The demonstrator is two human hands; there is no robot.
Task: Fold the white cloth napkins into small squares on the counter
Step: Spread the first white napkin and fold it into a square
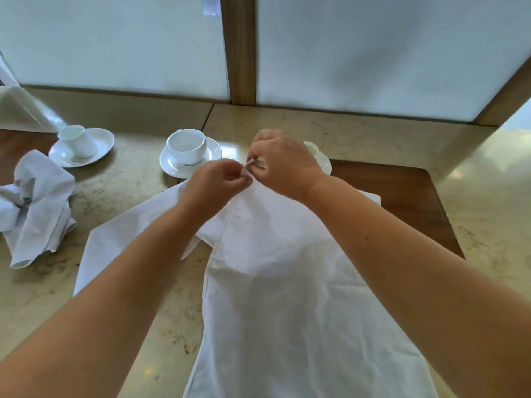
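Observation:
A white cloth napkin [287, 282] is held up over the beige stone counter [129, 297], hanging down toward me from its top edge. My left hand [212, 182] and my right hand [281, 162] meet at that top edge, both pinching the cloth at almost the same spot. Another flat white napkin [120, 242] lies on the counter under my left forearm, partly hidden. A pile of crumpled white napkins [37, 205] sits at the left.
A white cup on a saucer [186, 147] stands just beyond my hands. A tipped cup on a saucer [80, 145] is farther left. A third saucer [323, 160] peeks from behind my right hand. A dark wood inlay [408, 202] lies right; frosted panels rise behind.

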